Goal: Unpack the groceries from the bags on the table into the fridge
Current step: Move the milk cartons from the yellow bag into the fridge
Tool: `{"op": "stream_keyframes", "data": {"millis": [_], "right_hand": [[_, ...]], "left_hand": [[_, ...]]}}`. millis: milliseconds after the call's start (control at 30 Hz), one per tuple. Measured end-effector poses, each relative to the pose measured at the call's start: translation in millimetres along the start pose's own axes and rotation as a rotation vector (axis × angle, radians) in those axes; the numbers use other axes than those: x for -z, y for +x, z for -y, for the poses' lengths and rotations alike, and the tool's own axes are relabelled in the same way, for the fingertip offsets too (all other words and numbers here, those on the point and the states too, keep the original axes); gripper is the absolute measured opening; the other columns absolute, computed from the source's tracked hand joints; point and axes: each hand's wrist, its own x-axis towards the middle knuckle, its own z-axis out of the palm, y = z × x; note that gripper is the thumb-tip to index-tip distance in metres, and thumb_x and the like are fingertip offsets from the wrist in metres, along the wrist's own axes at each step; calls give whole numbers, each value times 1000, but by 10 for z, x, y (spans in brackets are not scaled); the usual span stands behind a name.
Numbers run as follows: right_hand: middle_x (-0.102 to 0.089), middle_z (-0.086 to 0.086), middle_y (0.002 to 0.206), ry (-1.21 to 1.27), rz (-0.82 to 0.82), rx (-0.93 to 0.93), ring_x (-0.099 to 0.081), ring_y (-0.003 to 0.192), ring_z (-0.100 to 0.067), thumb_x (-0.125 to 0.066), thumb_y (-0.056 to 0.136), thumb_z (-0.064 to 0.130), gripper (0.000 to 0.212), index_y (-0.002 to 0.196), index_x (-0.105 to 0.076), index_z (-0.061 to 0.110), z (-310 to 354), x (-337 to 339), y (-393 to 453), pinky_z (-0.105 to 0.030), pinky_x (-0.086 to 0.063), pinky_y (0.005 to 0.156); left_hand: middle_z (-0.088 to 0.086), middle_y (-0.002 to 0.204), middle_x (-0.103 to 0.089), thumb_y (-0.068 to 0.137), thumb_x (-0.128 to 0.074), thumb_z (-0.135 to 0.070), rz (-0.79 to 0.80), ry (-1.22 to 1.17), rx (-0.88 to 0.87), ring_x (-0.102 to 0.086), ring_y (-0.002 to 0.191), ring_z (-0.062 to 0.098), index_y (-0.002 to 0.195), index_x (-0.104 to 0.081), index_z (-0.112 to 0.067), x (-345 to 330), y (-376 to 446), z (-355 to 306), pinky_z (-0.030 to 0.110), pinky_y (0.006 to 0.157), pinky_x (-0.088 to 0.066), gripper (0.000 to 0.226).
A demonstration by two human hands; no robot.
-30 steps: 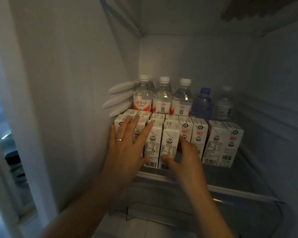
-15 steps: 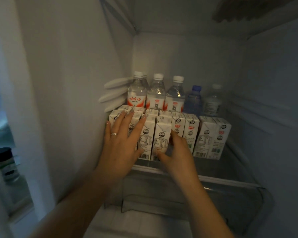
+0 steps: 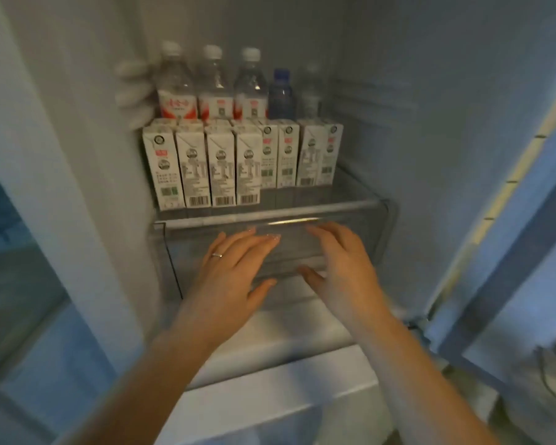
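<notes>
Now that both hands have come off the milk cartons [image 3: 203, 165], that front row looks pretty much sorted: four cartons stand upright, side by side, at the left front of the fridge shelf [image 3: 350, 205], with more cartons lined up behind and to their right. Half a second ago the left hand was flat against the front-left cartons and the right hand was pinching one near the middle; neither touches them anymore.

Behind the cartons sit the water bottles [image 3: 212, 88], three with red labels, a blue one, and a faint clear one at the far right, all standing against the back wall.

Both hands have dropped below the shelf edge to the clear drawer [image 3: 376, 239] underneath. The left hand [image 3: 235, 271], ring on one finger, is spread out with fingers straight and holds nothing; its fingertips are at the drawer's front. The right hand [image 3: 341, 261] is just beside it, fingers extended and loosely spread, also holding nothing. Whether either palm actually presses on the plastic is hard to tell with the blur.

Best guess for the task: the carton batch is stowed and the person is either checking the drawer or pulling back to fetch more from the bags, which aren't in view, so there's no telling how much is left to unpack.
</notes>
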Motion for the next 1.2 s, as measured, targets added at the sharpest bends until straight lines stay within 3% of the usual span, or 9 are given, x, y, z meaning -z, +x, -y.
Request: {"op": "stream_keyframes", "data": {"millis": [100,233,333,433,600,867,1200], "right_hand": [[-57,-15,118,-120,22,-82,-56,107,-36,-83,63,23,63,119,-59,9,45,138,-559,-41,-44,92],[-55,-12,125,-243,110,-246,-51,117,-33,-83,65,25,63,122,-58,13,86,400,-1374,-43,-41,96],[-52,-12,129,-289,156,-395,-47,122,-33,-79,70,27,62,126,-56,15,109,656,-1959,-46,-38,101],[-46,-6,137,-318,197,-560,-38,129,-26,-73,77,30,63,134,-48,19,140,923,-2500,-41,-30,109],[-51,-9,131,-409,182,-760,-47,121,-28,-76,75,31,66,133,-49,16,97,1372,-3455,-38,-37,100],[-46,-9,137,-423,98,-1151,-41,126,-27,-73,78,31,66,136,-45,18,-96,2451,-4996,-36,-32,103],[-47,-5,135,-393,76,-1333,-40,125,-23,-72,78,32,63,134,-47,17,-725,4131,-6634,-29,-31,101]], "left_hand": [[0,129,-55,83,-56,-36,60,-44,-76,-40,126,15,132,-45,-22,-82,-344,-218,44,108,-32,52],[3,126,-60,75,-75,-27,136,-114,-155,-45,121,17,130,-47,-22,-269,-743,-667,46,104,-25,62],[4,124,-61,76,-70,-30,225,-198,-226,-55,118,24,129,-43,-24,-436,-1015,-1047,49,103,-34,59],[8,122,-62,73,-77,-26,328,-258,-312,-57,115,28,126,-55,-17,-590,-1224,-1427,55,96,-44,58],[9,117,-63,67,-81,-19,529,-371,-418,-60,109,32,119,-62,-12,-819,-1482,-2207,51,90,-48,56],[2,124,-59,77,-74,-27,717,-484,-614,-54,115,24,127,-56,-17,-1182,-1904,-3916,43,96,-42,54],[-1,134,-51,86,-64,-34,853,-510,-653,-47,122,22,134,-48,-23,-1558,-2338,-6301,39,98,-39,52]]}}
